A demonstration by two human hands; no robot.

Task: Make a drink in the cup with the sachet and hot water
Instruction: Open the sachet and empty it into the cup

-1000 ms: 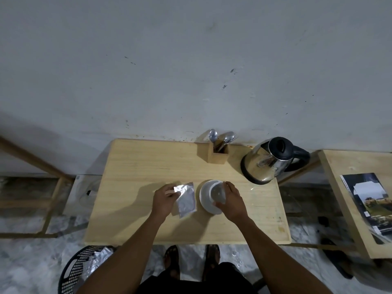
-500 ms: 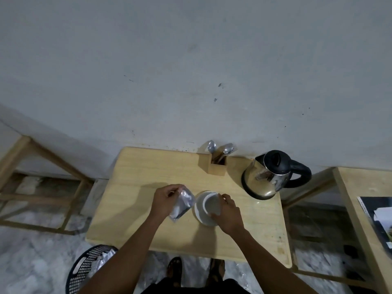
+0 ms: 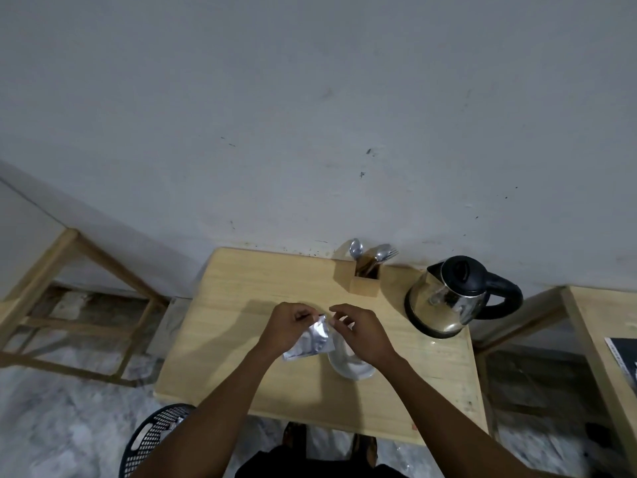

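A silver foil sachet [image 3: 312,339] hangs above the wooden table [image 3: 241,305]. My left hand [image 3: 287,327] pinches its top left corner, and my right hand [image 3: 362,331] pinches the top edge just to the right. A white cup [image 3: 351,367] stands on the table under my right hand, which hides most of it. A steel kettle [image 3: 448,301] with a black lid and handle sits at the table's back right.
A wooden holder [image 3: 363,282] with spoons and a fork stands at the back edge against the wall. A black mesh basket [image 3: 155,436] is on the floor at the front left. A second wooden table [image 3: 599,339] stands to the right, a wooden frame [image 3: 69,270] to the left.
My right hand left the cup and came up to the sachet's top edge. My left hand lifted the sachet off the table. The camera view shifted left and tilted.
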